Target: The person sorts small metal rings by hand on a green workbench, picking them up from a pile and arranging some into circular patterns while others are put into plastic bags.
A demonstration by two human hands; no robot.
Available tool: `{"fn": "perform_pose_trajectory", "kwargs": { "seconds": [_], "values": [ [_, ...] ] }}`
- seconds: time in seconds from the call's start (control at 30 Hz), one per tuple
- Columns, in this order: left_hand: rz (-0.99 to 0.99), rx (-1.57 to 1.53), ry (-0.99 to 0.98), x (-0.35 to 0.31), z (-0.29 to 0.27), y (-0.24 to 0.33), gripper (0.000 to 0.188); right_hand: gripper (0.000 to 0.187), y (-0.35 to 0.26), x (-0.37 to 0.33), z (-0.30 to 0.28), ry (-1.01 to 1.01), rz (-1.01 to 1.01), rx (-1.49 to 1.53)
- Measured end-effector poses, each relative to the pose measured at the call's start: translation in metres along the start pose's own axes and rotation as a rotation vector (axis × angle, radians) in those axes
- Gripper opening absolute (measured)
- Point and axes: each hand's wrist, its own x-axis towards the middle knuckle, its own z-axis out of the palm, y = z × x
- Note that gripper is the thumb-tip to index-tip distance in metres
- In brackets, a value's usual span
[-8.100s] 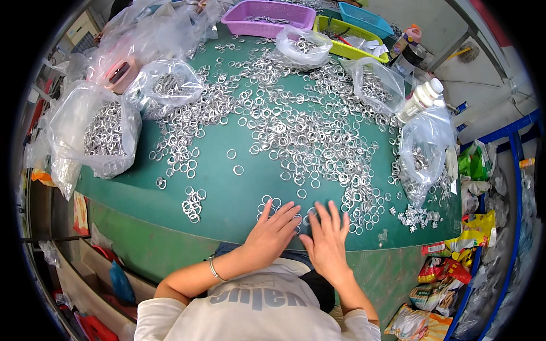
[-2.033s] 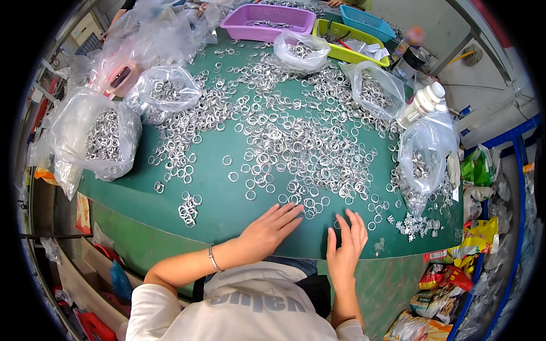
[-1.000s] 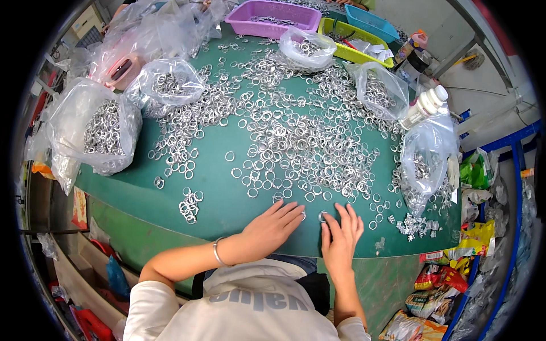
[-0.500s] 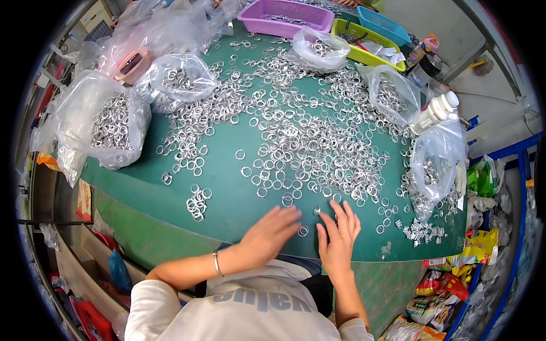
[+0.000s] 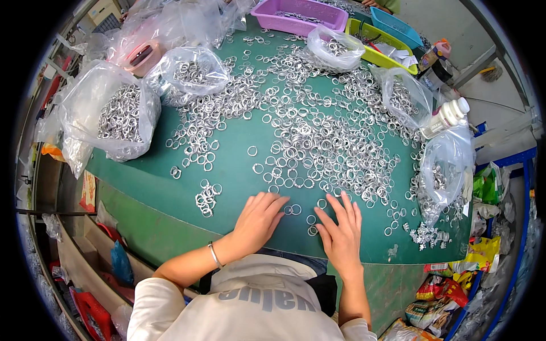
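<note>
My left hand (image 5: 259, 219) rests palm down near the table's front edge, its fingers loosely bent and thumb apart from them. Two silvery metal rings (image 5: 293, 209) lie just off its fingertips, touching or overlapping each other. Over to the right, my right hand (image 5: 343, 230) is spread open on the tabletop with nothing in it. By its thumb and index finger lie a few loose rings (image 5: 312, 230). Beyond both hands spreads a wide heap of similar rings (image 5: 335, 150). A small separate cluster of rings (image 5: 208, 198) sits left of my left hand.
The table is green (image 5: 227, 162). Ring-filled clear bags stand at left (image 5: 122, 122) and right (image 5: 441, 170). A purple basket (image 5: 298, 23), a yellow-green basket (image 5: 381, 54) and a blue basket (image 5: 395, 27) line the far side. A white bottle (image 5: 446, 118) leans at right; small silvery pieces (image 5: 427, 236) lie nearby.
My left hand has drawn back to the left, and a pair of rings now shows beside its fingertips. More loose rings lie by my right hand's thumb. The whole view has shifted slightly.
</note>
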Motion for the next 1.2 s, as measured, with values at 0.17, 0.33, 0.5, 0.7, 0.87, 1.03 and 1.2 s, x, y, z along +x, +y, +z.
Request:
{"fn": "perform_pose_trajectory", "kwargs": {
  "seconds": [0.17, 0.33, 0.5, 0.7, 0.87, 1.03, 1.2],
  "values": [
    [0.042, 0.067, -0.071, 0.003, -0.001, -0.001, 0.023, 0.026, -0.005, -0.001, 0.001, -0.031, 0.010, -0.102],
    [0.007, -0.119, -0.043, -0.013, 0.006, -0.001, 0.021, 0.026, 0.002, -0.020, -0.002, -0.023, 0.030, -0.078],
    [0.089, -0.194, -0.088, -0.016, 0.023, 0.020, 0.025, 0.030, 0.000, -0.033, -0.007, -0.001, 0.087, -0.014],
    [0.120, -0.249, -0.101, -0.014, 0.040, 0.032, 0.033, 0.034, 0.015, -0.045, -0.005, 0.093, 0.253, -0.131],
    [0.107, -0.031, -0.059, -0.007, 0.022, 0.031, 0.041, 0.033, 0.017, -0.055, -0.003, 0.241, 0.309, -0.081],
    [0.061, 0.114, -0.058, 0.004, 0.021, 0.010, 0.042, 0.034, 0.006, -0.059, 0.006, 0.201, 0.306, -0.208],
    [0.117, 0.105, 0.026, 0.009, 0.022, 0.014, 0.044, 0.041, -0.024, -0.069, 0.023, 0.145, 0.331, -0.107]
  ]
}}
